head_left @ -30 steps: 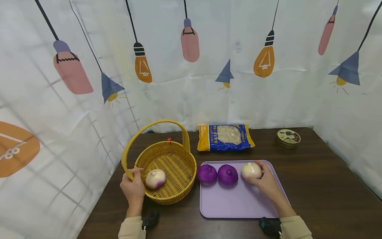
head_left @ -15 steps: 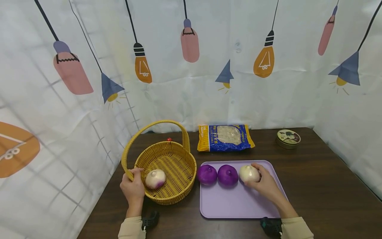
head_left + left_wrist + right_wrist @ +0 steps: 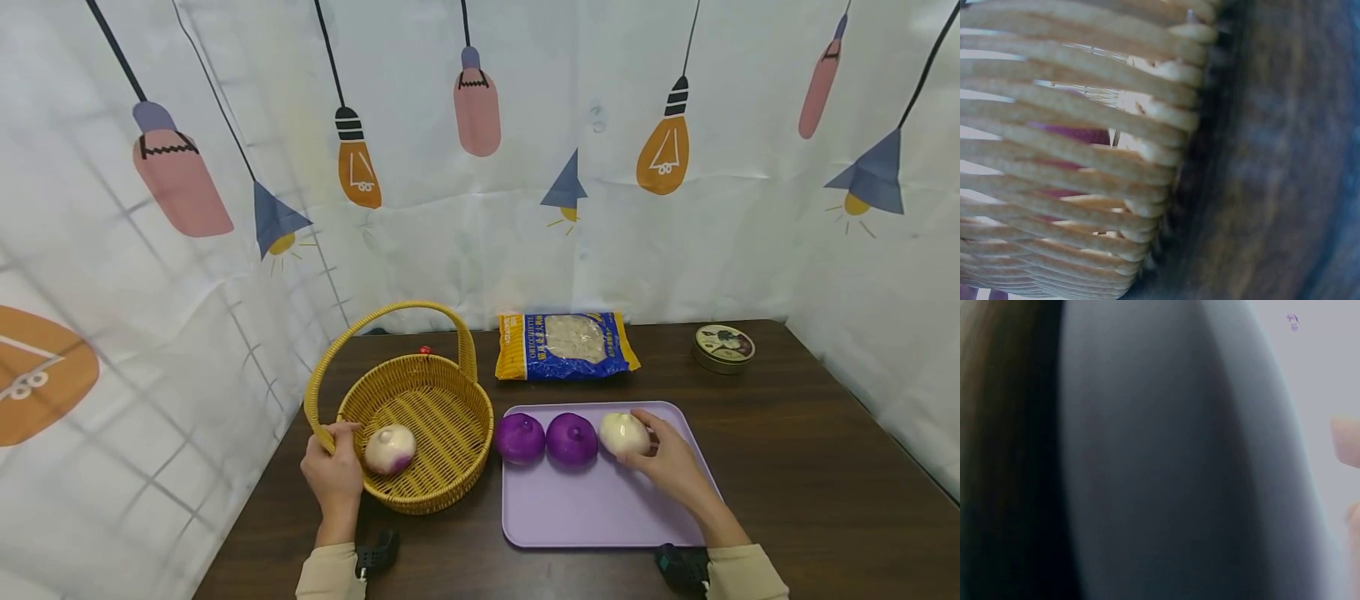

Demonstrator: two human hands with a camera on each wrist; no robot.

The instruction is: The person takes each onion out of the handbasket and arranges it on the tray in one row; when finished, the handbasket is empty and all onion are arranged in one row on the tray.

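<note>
My left hand (image 3: 335, 471) grips the yellow woven basket (image 3: 442, 417) at its left rim, by the foot of the handle. A white onion with a purple patch (image 3: 390, 448) lies inside. On the lilac tray (image 3: 585, 517), my right hand (image 3: 671, 467) holds a white onion (image 3: 622, 434) between thumb and fingers. This onion sits just right of two purple onions (image 3: 521, 438), which stand side by side at the tray's left. Basket weave (image 3: 1072, 131) fills much of the left wrist view. A blurred tray edge (image 3: 1160, 456) and some fingertips (image 3: 1346, 442) show in the right wrist view.
A blue and yellow pasta bag (image 3: 567, 346) lies behind the tray on the dark wooden table (image 3: 810, 467). Farther right is a round tin (image 3: 723, 347). A small red object (image 3: 425, 350) shows behind the basket. A lamp-printed curtain (image 3: 480, 233) hangs behind and at the sides.
The right hand has shifted slightly left with the white onion, bringing it beside the purple onions; over the last half second it has barely moved. The left hand and basket stay put.
</note>
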